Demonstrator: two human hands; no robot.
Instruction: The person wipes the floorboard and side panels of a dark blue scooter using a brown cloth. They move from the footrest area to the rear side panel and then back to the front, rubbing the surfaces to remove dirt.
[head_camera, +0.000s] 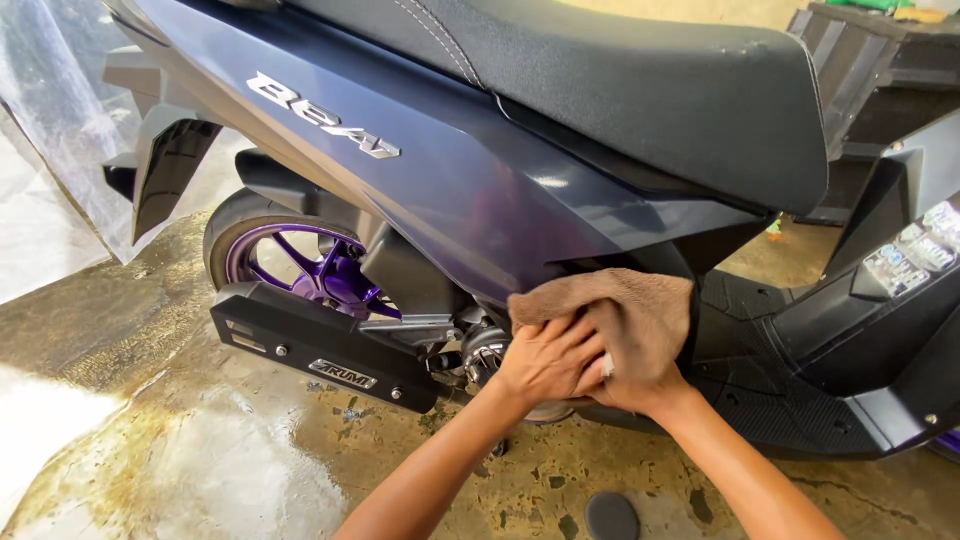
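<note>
We are pressing a brown cloth (620, 310) against the lower edge of the scooter's dark blue side panel (480, 190), just below the black seat (640, 80) and right beside the black footboard (770, 350). Our left hand (548, 358) is lying flat over the lower left part of the cloth, fingers spread and laid on it rather than closed around it. Our right hand (625, 375) is mostly hiding under the cloth; we are seeing only its wrist and a bit of one finger, so we cannot tell whether it is gripping the fabric or just pushing on it. The two hands are touching each other, the left one overlapping the right.

Just to the left of our hands, the engine parts (480, 345) are showing, with a metal round cover close to the left hand's knuckles. Further left, the black exhaust muffler (320, 345) is running along low, in front of the purple rear wheel (300, 265) and its dark tyre. A clear plastic sheet (60, 130) is hanging beyond the tail of the scooter at the far left.

The concrete floor (240, 450) beneath us is looking wet and stained, with pale foamy patches near the left. A small dark round object (611, 516) is lying on the floor between our forearms.
</note>
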